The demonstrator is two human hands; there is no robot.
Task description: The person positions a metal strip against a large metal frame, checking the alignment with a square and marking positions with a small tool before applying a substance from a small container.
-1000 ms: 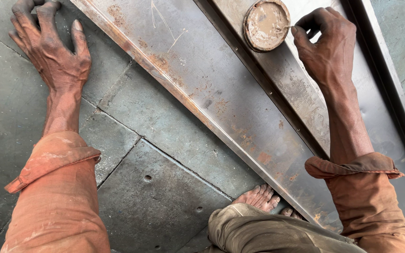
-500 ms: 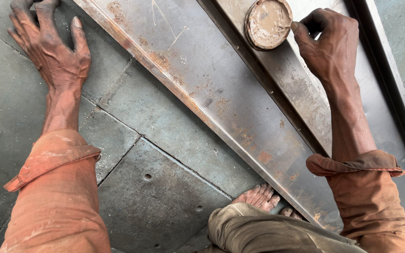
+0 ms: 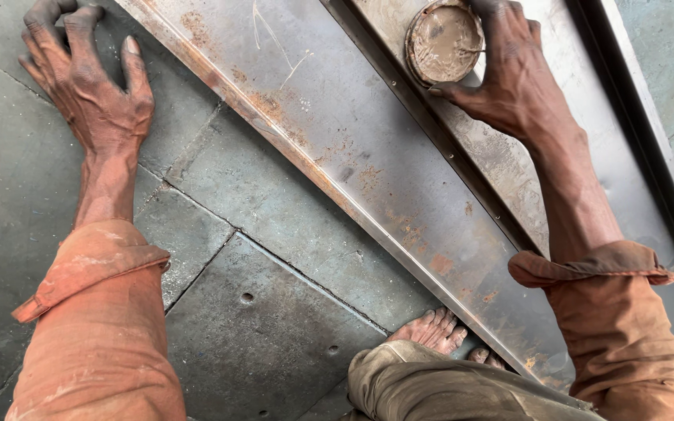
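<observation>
- Two bare feet are seen nearest the camera, planted on the stone floor just beside the lower edge of the metal panel, well below the right grip.
- Rolled orange sleeves are worn on both forearms, with the cuffs turned back short of the wrists.
- A long rust-spotted metal panel is laid slantwise across the floor, running from under the right grip down to the feet.
- The left hand is placed on the stone floor well apart from the panel; its grip is spread, with the fingers bent and the fingertips pressed to the floor, and nothing is held in it.
- The right hand is set farthest out, on the raised strip of the panel; its grip is curled round the round tin, with the thumb under the rim and the fingers along the far side.
- The tin is stood upright on the strip, inside the right grip, and brownish paste is seen in it.
</observation>
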